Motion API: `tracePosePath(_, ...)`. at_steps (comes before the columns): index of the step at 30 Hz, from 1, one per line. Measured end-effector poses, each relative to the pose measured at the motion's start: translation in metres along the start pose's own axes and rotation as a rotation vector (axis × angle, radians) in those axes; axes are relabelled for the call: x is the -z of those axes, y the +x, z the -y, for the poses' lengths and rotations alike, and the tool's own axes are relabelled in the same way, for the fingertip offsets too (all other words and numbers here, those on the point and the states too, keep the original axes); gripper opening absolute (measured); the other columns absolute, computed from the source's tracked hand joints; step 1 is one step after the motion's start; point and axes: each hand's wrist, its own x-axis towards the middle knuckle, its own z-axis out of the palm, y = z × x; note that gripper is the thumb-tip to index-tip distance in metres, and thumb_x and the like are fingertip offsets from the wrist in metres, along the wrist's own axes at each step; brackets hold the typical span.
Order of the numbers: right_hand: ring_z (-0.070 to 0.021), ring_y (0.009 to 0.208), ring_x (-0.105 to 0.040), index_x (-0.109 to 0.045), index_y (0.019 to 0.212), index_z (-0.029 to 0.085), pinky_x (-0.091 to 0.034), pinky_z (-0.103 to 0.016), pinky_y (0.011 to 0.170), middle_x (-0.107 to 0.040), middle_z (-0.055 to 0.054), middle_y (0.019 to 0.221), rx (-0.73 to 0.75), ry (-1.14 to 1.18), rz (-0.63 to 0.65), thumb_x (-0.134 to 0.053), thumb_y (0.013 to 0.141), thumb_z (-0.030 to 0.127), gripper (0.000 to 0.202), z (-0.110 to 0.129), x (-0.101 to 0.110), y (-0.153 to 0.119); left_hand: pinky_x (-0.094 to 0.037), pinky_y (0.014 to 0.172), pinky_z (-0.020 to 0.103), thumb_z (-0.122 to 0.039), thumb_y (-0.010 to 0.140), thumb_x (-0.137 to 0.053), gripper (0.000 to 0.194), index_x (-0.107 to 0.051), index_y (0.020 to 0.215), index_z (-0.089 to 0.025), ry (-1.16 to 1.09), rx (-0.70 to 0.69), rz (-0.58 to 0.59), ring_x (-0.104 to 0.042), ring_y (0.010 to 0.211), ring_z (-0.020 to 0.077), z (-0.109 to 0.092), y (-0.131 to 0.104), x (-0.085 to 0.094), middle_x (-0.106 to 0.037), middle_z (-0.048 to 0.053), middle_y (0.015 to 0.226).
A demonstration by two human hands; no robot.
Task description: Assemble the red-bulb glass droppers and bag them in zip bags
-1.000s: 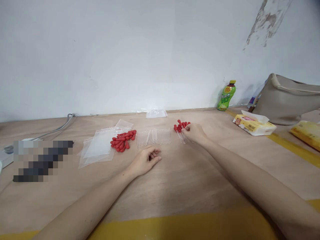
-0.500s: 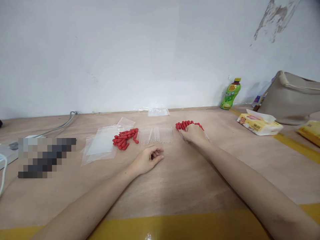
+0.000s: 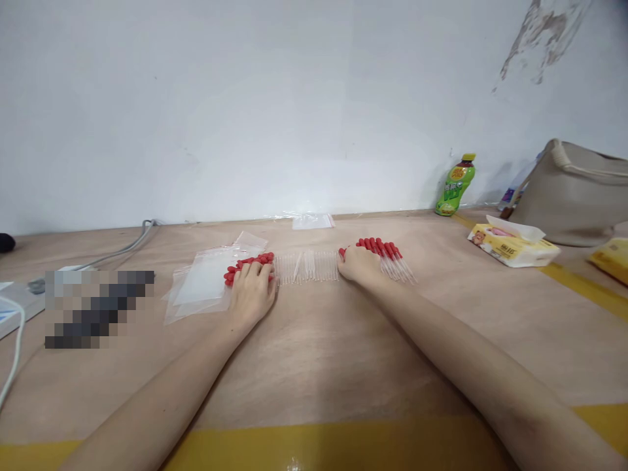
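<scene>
Clear tubes [image 3: 314,266] lay between red bulbs [image 3: 258,258] and red-topped tubes [image 3: 391,254]

The row sat toward the counter's [image 3: 314,353] back edge. The left hand [image 3: 252,288] lay over the bulbs, the right hand [image 3: 360,263] curled at the red-topped tubes' left end; whether either pinched anything could not be told. Plastic bags [image 3: 199,281] lay beside the bulbs; a green bottle [image 3: 455,188] stood by the back edge, right of the tubes
</scene>
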Motion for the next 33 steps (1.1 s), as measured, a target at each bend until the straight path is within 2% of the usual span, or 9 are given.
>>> tracePosePath(9, -0.0266, 0.086, -0.060, -0.064, 0.090, 0.012, -0.043, -0.033, 0.068, -0.063, -0.018, 0.094, -0.050, 0.023, 0.097, -0.050, 0.077, 0.028, 0.025, 0.010, 0.001, 0.010, -0.032, 0.072, 0.038, -0.033, 0.086, -0.036, 0.031, -0.062, 0.083, -0.017, 0.107, 0.029, 0.108, -0.051, 0.086, 0.0273, 0.003, 0.002, -0.002, -0.062, 0.010, 0.083)
tracePosePath(14, -0.0253, 0.085, -0.060, -0.059, 0.093, 0.010, -0.041, -0.031, 0.067, -0.063, -0.017, 0.091, -0.006, 0.064, 0.067, -0.039, 0.084, 0.031, 0.031, 0.000, 0.010, -0.006, -0.034, 0.073, 0.040, -0.032, 0.085, -0.038, 0.029, -0.060, 0.082, -0.014, 0.152, 0.031, 0.111, -0.054, 0.082, 0.0283, 0.004, 0.003, 0.000, -0.063, 0.012, 0.081)
tracePosePath(16, -0.0230, 0.081, -0.059, -0.055, 0.096, 0.011, -0.040, -0.029, 0.065, -0.063, -0.015, 0.088, 0.079, 0.125, 0.018, -0.035, 0.086, 0.029, 0.029, -0.011, 0.012, -0.016, -0.035, 0.074, 0.040, -0.028, 0.084, -0.039, 0.026, -0.059, 0.088, -0.013, 0.129, 0.031, 0.079, -0.054, 0.083, 0.0288, 0.001, 0.003, 0.003, -0.062, 0.013, 0.082)
tracePosePath(18, -0.0201, 0.077, -0.059, -0.051, 0.099, 0.012, -0.040, -0.028, 0.064, -0.062, -0.013, 0.087, 0.228, 0.243, -0.059, -0.035, 0.086, 0.024, 0.024, -0.024, 0.011, -0.029, -0.037, 0.075, 0.039, -0.024, 0.084, -0.039, 0.027, -0.055, 0.102, -0.011, 0.021, 0.020, 0.014, -0.054, 0.086, 0.0277, -0.008, 0.001, 0.009, -0.060, 0.013, 0.089)
tracePosePath(20, -0.0184, 0.077, -0.058, -0.048, 0.102, 0.013, -0.040, -0.027, 0.065, -0.062, -0.010, 0.088, 0.388, 0.369, -0.147, -0.035, 0.086, 0.021, 0.022, -0.035, 0.008, -0.043, -0.040, 0.075, 0.035, -0.021, 0.084, -0.039, 0.032, -0.048, 0.113, -0.011, -0.193, -0.002, -0.036, -0.054, 0.088, 0.0240, -0.021, -0.002, 0.015, -0.057, 0.012, 0.097)
tracePosePath(22, -0.0181, 0.084, -0.056, -0.047, 0.106, 0.015, -0.041, -0.029, 0.070, -0.060, -0.010, 0.093, 0.530, 0.446, -0.227, -0.035, 0.086, 0.018, 0.024, -0.043, 0.002, -0.057, -0.043, 0.073, 0.030, -0.020, 0.085, -0.039, 0.029, -0.050, 0.111, -0.015, -0.456, -0.030, -0.008, -0.054, 0.085, 0.0189, -0.037, -0.007, 0.018, -0.056, 0.009, 0.096)
tracePosePath(24, -0.0174, 0.086, -0.055, -0.050, 0.104, 0.017, -0.041, -0.030, 0.073, -0.060, -0.008, 0.094, 0.632, 0.477, -0.286, -0.036, 0.086, 0.017, 0.023, -0.047, -0.004, -0.070, -0.044, 0.071, 0.027, -0.022, 0.085, -0.041, 0.022, -0.056, 0.100, -0.016, -0.668, -0.062, 0.084, -0.055, 0.081, 0.0160, -0.050, -0.011, 0.018, -0.055, 0.006, 0.089)
tracePosePath(28, -0.0132, 0.067, -0.052, -0.056, 0.088, 0.017, -0.039, -0.028, 0.068, -0.058, -0.003, 0.076, 0.674, 0.467, -0.304, -0.042, 0.084, 0.020, 0.014, -0.045, -0.009, -0.085, -0.045, 0.063, 0.023, -0.029, 0.084, -0.046, 0.018, -0.057, 0.092, -0.016, -0.925, -0.012, 0.251, -0.055, 0.074, 0.0128, -0.061, -0.016, 0.011, -0.055, 0.004, 0.086)
tracePosePath(33, -0.0117, 0.060, -0.048, -0.056, 0.085, 0.017, -0.034, -0.029, 0.067, -0.056, -0.001, 0.068, 0.685, 0.456, -0.319, -0.043, 0.084, 0.023, 0.014, -0.040, -0.010, -0.088, -0.043, 0.061, 0.022, -0.033, 0.083, -0.049, 0.020, -0.057, 0.087, -0.015, -1.023, 0.015, 0.293, -0.054, 0.071, 0.0122, -0.060, -0.015, 0.009, -0.059, 0.003, 0.082)
